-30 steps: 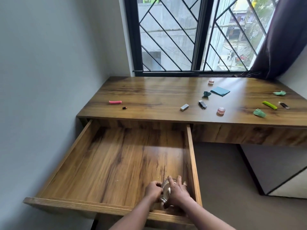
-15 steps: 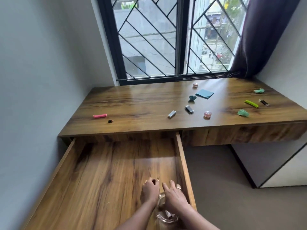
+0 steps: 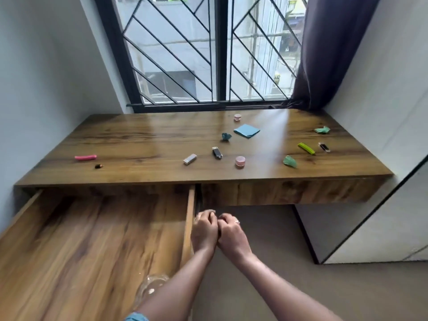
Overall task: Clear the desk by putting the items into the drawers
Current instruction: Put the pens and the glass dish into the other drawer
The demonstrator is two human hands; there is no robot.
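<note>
Left hand (image 3: pixel 205 230) and right hand (image 3: pixel 231 232) hover curled, nothing seen held, just right of the open drawer (image 3: pixel 92 239); the glass dish (image 3: pixel 151 284) inside it could slide and crack if the drawer slams.

The wooden desk (image 3: pixel 139 144) has small things on top. A pink bar (image 3: pixel 85 157) and a tiny black thing (image 3: pixel 99 166) lie near its left edge. Toward the front edge lie a silver box (image 3: pixel 190 159), a black stick (image 3: pixel 217 152), a pink jar (image 3: pixel 240 161) and a green paper ball (image 3: pixel 289 161). Farther back are a teal paper ball (image 3: pixel 226 136), a blue paper square (image 3: pixel 247 130) and a second pink jar (image 3: pixel 237 117). Near the right edge lie a yellow-green bar (image 3: pixel 306 148), a small dark stick (image 3: pixel 324 147) and a second green paper ball (image 3: pixel 322 129). The left drawer (image 3: pixel 92 239) is open, with a glass dish (image 3: pixel 152 284) inside. The right drawer (image 3: pixel 289 191) is closed.
</note>
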